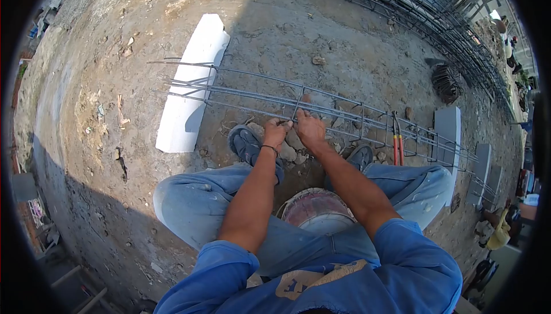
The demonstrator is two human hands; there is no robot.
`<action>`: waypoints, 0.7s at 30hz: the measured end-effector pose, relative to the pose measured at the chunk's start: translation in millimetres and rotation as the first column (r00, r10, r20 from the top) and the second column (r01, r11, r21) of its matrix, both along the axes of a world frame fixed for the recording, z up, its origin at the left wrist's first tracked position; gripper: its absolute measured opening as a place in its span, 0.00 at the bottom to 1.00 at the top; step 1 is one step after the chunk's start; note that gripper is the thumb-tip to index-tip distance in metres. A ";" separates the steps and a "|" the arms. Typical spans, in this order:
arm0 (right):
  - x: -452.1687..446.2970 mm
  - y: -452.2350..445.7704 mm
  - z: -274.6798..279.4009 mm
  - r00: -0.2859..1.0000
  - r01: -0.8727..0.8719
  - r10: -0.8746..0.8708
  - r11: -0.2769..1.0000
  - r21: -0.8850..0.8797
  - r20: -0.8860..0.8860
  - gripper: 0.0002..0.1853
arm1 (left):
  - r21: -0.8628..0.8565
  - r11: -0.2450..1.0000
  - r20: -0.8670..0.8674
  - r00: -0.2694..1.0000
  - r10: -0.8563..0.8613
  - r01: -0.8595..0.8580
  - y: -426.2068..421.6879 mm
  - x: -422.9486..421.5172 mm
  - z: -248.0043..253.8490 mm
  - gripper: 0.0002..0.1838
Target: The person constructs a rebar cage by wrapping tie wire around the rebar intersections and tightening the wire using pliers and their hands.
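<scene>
A long, narrow rebar cage (252,97) of thin bars and square stirrups lies across in front of me, its left end over a white block (192,90). My left hand (276,132) is closed in a pinch at the near lower bar, beside a stirrup (297,105). What its fingertips hold is too small to make out. Close beside it, my right hand (310,128) is closed around the cage at the same stirrup, with part of its fingers hidden by the bars. Pincers with red handles (398,147) hang on the cage farther right.
Under me is a round, worn bucket-like seat (317,208). More pale blocks (446,142) support the cage's right part. Stacked rebar cages (425,12) run along the back right, near a dark coil of wire (446,82). Small stones lie around my sandals (248,144).
</scene>
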State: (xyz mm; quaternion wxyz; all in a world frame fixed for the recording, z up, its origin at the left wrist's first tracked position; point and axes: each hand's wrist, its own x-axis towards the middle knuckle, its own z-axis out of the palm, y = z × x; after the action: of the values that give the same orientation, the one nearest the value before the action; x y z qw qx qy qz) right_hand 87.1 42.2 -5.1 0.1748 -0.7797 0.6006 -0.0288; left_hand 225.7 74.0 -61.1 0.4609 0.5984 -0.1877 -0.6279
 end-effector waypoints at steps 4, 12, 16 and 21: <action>-1.1 -5.2 4.8 0.993 0.115 -0.116 0.993 0.036 0.017 0.13 | -0.033 0.999 0.095 0.995 -0.026 0.029 -1.3 -2.6 3.6 0.08; -26.1 -35.5 5.0 0.857 -0.144 -0.131 0.867 0.477 0.499 0.33 | -0.080 0.997 -0.020 1.000 -0.014 0.012 1.5 -6.5 -1.7 0.08; -29.6 -44.1 14.1 0.721 -0.199 -0.373 0.696 0.690 0.584 0.34 | -0.066 0.998 -0.014 1.000 0.001 -0.002 2.1 -8.1 4.3 0.09; -33.8 -55.1 18.7 0.627 -0.160 -0.576 0.564 0.810 0.524 0.32 | 0.005 1.000 -0.001 1.000 -0.028 0.028 2.8 -4.3 8.3 0.09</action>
State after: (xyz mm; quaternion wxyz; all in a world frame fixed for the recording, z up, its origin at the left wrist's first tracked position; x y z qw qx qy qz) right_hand 53.3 -12.9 13.6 0.7288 -0.4407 0.5149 -0.0970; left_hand 221.3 76.9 -52.8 0.4506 0.5966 -0.1943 -0.6350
